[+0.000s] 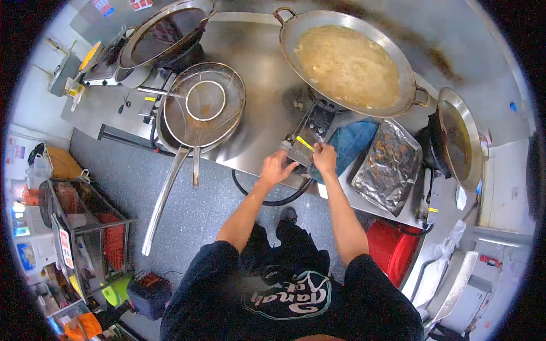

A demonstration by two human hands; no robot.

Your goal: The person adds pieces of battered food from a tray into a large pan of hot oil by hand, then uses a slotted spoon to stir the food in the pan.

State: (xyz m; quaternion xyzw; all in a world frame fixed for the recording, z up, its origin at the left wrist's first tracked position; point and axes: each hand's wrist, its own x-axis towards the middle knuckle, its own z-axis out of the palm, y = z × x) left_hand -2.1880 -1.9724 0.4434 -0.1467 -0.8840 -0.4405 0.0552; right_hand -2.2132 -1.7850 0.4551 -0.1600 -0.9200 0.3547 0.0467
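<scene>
A large two-handled wok (349,64) of bubbling, pale yellow oil sits on a gas burner (318,123) at the counter's back. My left hand (275,168) is at the front left of the burner's metal box, fingers at its knob, thumb apart; whether it grips the knob is unclear. My right hand (325,158) is curled at the box's right front corner, beside a blue cloth (352,138); what lies inside its fingers is hidden. Right of the cloth lies a foil-covered tray (388,166) with orange-brown crumbs.
Long-handled strainers (204,106) rest over a round pan at left. Another wok (168,36) of dark liquid stands behind them, and a third wok (460,138) stands at right. A black hose (281,202) loops off the counter edge. A wire rack (98,226) stands at lower left.
</scene>
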